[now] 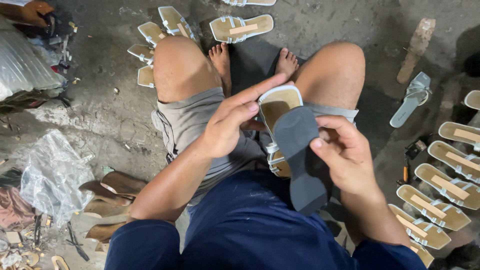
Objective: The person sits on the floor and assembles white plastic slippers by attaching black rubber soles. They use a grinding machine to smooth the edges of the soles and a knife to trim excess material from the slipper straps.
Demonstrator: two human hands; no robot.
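sole piece (300,160): dark grey, matt, smooth, rubber-like sheet
sandal (280,102): tan insole with a soft, faintly sheened look, white glossy edge and straps
sandals in a row (440,200): same tan insoles, pale glossy straps, paper-like tan strip on each
floor (115,105): rough, stained grey concrete, dull
plastic bag (52,172): thin, clear, crinkled, shiny
shorts (192,125): grey woven cloth, matt
shirt (250,225): dark blue cloth, matt
brown soles (112,187): smooth, leather-like, slightly glossy
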